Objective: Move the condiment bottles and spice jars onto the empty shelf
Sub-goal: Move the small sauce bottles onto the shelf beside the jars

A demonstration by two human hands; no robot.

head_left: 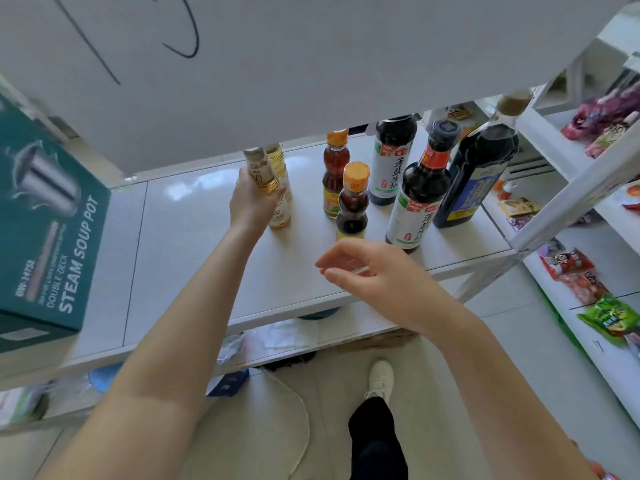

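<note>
Green box (52,216), side panel: "STEAM SOUP POT", with "DOUBLE-DECK" alongside; smaller print blurred. White labels on front dark bottle (414,206) and rear dark bottle (390,168): "薄盐生抽". Remaining labels unreadable.

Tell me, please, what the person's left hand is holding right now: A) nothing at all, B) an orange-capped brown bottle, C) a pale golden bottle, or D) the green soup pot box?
C: the left hand has its fingers curled round the pale golden bottle, while the right hand is open and holds nothing.
</note>
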